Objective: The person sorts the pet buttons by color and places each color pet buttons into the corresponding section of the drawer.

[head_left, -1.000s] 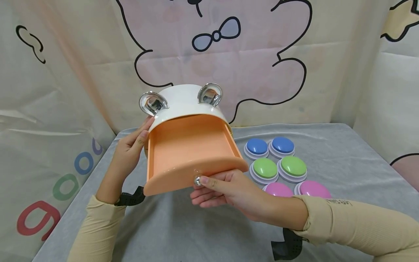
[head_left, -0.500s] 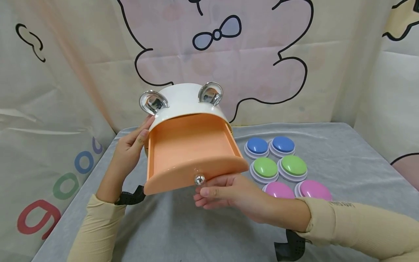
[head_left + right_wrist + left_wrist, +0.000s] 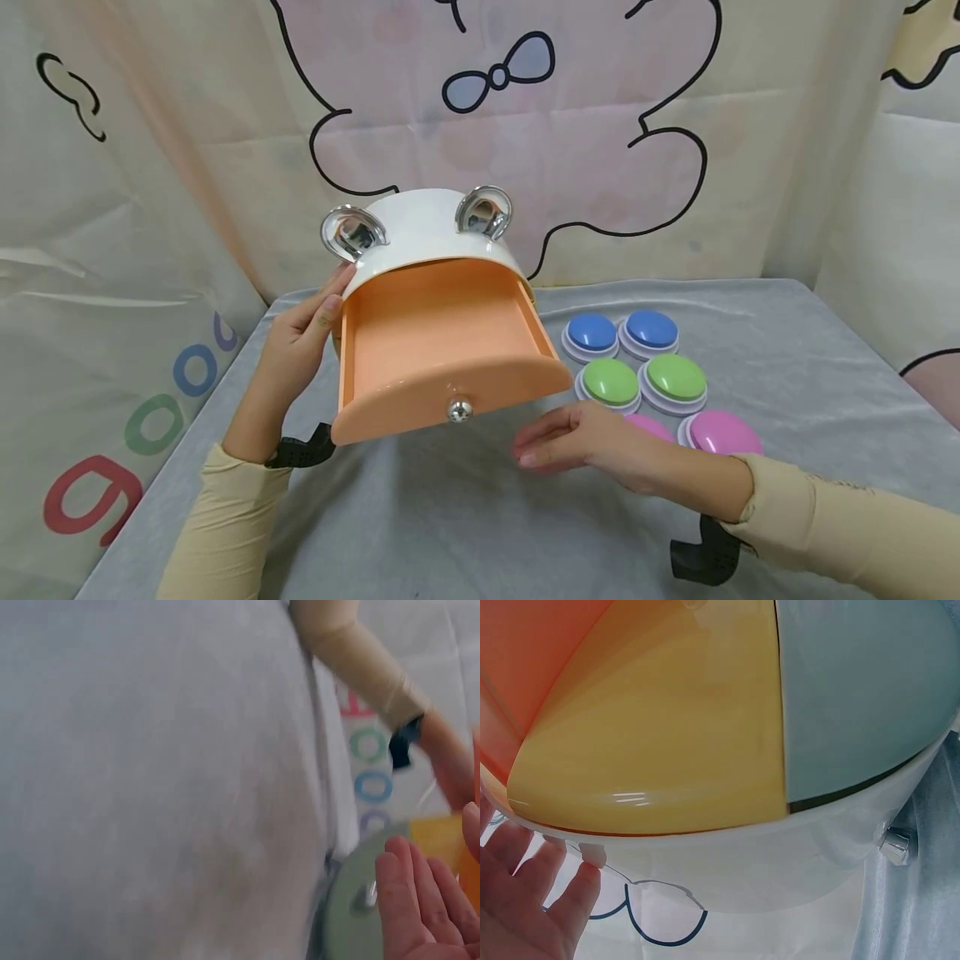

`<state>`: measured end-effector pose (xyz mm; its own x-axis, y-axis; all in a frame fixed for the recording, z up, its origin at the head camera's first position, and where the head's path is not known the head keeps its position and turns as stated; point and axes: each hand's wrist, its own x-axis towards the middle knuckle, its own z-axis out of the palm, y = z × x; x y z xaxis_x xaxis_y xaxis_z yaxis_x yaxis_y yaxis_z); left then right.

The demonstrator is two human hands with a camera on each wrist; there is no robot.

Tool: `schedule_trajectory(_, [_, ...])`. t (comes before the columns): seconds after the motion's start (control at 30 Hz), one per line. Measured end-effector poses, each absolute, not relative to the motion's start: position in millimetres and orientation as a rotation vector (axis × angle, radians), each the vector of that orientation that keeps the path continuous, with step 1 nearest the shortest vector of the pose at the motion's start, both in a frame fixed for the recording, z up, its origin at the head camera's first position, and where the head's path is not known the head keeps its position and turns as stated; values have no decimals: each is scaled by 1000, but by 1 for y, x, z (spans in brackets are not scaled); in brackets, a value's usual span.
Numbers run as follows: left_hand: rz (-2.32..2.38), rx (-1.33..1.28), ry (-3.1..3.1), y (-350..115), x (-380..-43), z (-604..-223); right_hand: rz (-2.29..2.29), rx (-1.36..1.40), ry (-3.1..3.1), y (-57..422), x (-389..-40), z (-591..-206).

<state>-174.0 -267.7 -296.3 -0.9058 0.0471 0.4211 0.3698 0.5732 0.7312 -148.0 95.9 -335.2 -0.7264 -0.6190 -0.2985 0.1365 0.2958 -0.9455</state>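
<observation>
A white rounded storage box [image 3: 427,218] with two silver ears stands tilted above the table in the head view. Its orange drawer [image 3: 442,321] is pulled far out, showing a bare inside and a silver knob [image 3: 460,410] on the front. My left hand [image 3: 298,342] grips the box's left side, thumb at the front edge. In the left wrist view, a yellow drawer front [image 3: 652,742] and a grey-green one [image 3: 866,697] fill the box's face. My right hand [image 3: 581,442] is apart from the knob, to its lower right, fingers loosely extended and holding nothing.
Round push buttons stand in pairs on the right of the grey cloth-covered table [image 3: 480,533]: blue [image 3: 591,332], green [image 3: 677,377] and pink [image 3: 724,432]. My right forearm partly covers one pink button. A printed curtain [image 3: 570,167] hangs behind the table.
My right hand has let go of the drawer's knob and moved right, away from the box. My left hand keeps its grip, and the drawer stays pulled out.
</observation>
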Motion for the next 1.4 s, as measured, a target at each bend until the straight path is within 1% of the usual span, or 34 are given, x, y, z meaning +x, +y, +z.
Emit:
schedule_trajectory(0.13, [-1263,-356,-2432,-269,-174,-296,-1523,-418,2003,114,-169,-337])
schedule_trajectory(0.27, [-1259,-363,-2425,-270,-174,-294,-1506,-358,2158,128,-189,-331])
schedule_trajectory(0.5, [-1262,-348,-2443,-267,-175,-292,-1534,-313,2279,143,-218,-317])
schedule_trajectory(0.67, [-1271,-339,-2447,-267,-175,-294,-1553,-276,2350,148,-238,-316])
schedule_trajectory(0.9, [-1250,-322,-2459,-268,-174,-294,-1456,-326,2538,154,-255,-321])
schedule_trajectory(1.2, [-1261,-343,-2447,-268,-173,-296,-1428,-312,2607,165,-277,-332])
schedule_trajectory(1.4, [-1270,-359,-2441,-268,-172,-297,-1412,-367,2572,172,-292,-342])
